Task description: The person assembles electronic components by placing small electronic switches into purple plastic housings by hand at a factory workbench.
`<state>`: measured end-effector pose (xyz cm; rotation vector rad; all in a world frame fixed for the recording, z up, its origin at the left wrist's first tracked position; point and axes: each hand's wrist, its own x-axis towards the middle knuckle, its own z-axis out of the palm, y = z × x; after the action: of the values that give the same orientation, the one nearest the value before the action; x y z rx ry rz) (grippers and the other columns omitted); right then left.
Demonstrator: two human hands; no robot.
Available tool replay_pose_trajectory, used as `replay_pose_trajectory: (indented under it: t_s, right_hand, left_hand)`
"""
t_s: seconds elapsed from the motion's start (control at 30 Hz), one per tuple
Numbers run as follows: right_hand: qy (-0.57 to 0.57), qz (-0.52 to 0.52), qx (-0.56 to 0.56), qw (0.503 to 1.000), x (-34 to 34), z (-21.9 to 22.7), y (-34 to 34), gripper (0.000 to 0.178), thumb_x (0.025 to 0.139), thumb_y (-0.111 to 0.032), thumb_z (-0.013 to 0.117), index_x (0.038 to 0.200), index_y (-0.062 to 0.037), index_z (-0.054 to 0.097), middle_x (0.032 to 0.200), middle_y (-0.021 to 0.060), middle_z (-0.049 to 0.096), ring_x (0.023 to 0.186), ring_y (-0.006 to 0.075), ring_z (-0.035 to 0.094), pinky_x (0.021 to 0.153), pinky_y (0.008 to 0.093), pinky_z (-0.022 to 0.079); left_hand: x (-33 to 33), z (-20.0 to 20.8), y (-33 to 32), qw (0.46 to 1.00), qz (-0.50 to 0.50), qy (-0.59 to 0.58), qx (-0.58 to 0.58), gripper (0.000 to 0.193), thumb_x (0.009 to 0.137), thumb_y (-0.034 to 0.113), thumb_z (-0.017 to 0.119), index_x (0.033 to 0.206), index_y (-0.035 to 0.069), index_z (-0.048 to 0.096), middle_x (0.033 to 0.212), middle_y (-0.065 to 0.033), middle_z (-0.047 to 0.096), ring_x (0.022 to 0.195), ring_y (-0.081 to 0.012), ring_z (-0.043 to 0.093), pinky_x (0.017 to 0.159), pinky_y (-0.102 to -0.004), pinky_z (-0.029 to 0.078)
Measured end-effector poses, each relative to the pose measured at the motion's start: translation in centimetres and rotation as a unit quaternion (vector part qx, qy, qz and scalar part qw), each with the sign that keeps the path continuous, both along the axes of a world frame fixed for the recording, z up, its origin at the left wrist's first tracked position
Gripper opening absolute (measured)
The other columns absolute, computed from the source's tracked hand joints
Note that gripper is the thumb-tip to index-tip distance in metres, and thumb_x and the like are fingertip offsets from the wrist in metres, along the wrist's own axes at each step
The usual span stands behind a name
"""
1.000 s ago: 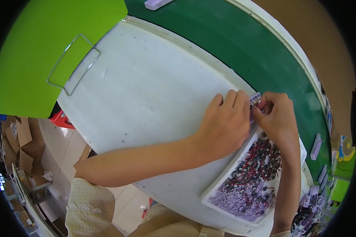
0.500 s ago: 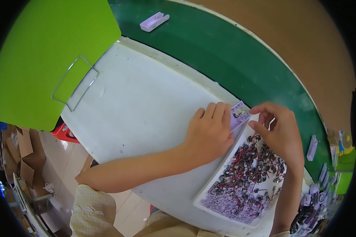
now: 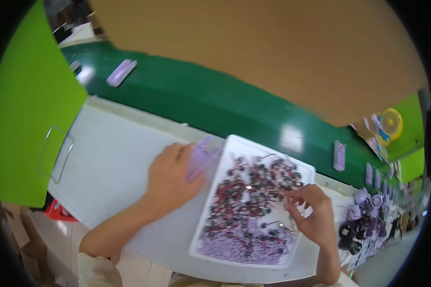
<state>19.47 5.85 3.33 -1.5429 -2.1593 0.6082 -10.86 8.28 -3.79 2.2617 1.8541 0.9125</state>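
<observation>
My left hand (image 3: pixel 175 174) is closed around a lilac plastic housing (image 3: pixel 202 160), just left of a white tray (image 3: pixel 221 178). The housing's inside is blurred. My right hand (image 3: pixel 311 210) hovers over the tray's right side, thumb and forefinger bent towards each other with a small gap between the tips. No part shows clearly between them. Beneath and left of those fingers lies a heap of small dark parts with red and black wires (image 3: pixel 246 191). Small lilac plastic pieces (image 3: pixel 244 248) fill the tray's near end.
Behind the white worktop (image 3: pixel 115 158) runs a green surface (image 3: pixel 177 91), with a lilac housing (image 3: pixel 121 73) at left and another (image 3: pixel 339 155) at right. Mixed lilac and black parts (image 3: pixel 366 210) are piled at far right. A green panel (image 3: pixel 24 115) with a wire handle stands left.
The view has swung, showing more of the right side. My right hand has left the housing and moved over the parts in the tray. My left hand still holds the housing.
</observation>
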Motion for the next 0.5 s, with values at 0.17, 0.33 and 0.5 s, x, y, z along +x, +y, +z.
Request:
replay_pose_trajectory:
  t_s: [0.17,0.33,0.5]
  right_hand:
    - [-0.057,-0.001,0.015,0.998,3.5,-1.5,-3.7,0.028,0.071,-0.005,0.079,0.098,-0.0071,0.069,0.094,0.0101,0.065,0.088,0.0294,0.060,0.076,0.0381,0.050]
    - [-0.023,0.029,0.057,0.998,4.5,-3.5,-4.5,0.031,0.072,-0.006,0.077,0.100,-0.0059,0.066,0.090,0.0102,0.063,0.084,0.0298,0.060,0.074,0.0392,0.050]
    - [-0.012,0.036,0.099,0.994,4.3,-5.1,-4.4,0.024,0.073,-0.004,0.073,0.095,-0.0065,0.065,0.088,0.0089,0.062,0.083,0.0286,0.060,0.071,0.0390,0.048]
  left_hand:
    - [-0.6,0.3,2.3,0.999,0.038,0.024,0.007,0.050,0.075,0.021,0.074,0.119,0.001,0.059,0.108,-0.0174,0.059,0.100,-0.0360,0.058,0.086,-0.0434,0.049]
    - [0.8,1.4,7.0,0.998,0.034,0.056,0.000,0.048,0.077,0.024,0.073,0.118,0.001,0.060,0.108,-0.0171,0.059,0.099,-0.0369,0.059,0.085,-0.0434,0.049]
    - [2.2,-0.8,11.1,0.999,0.034,0.037,0.012,0.048,0.078,0.028,0.073,0.116,0.000,0.061,0.104,-0.0159,0.062,0.095,-0.0358,0.061,0.083,-0.0429,0.049]
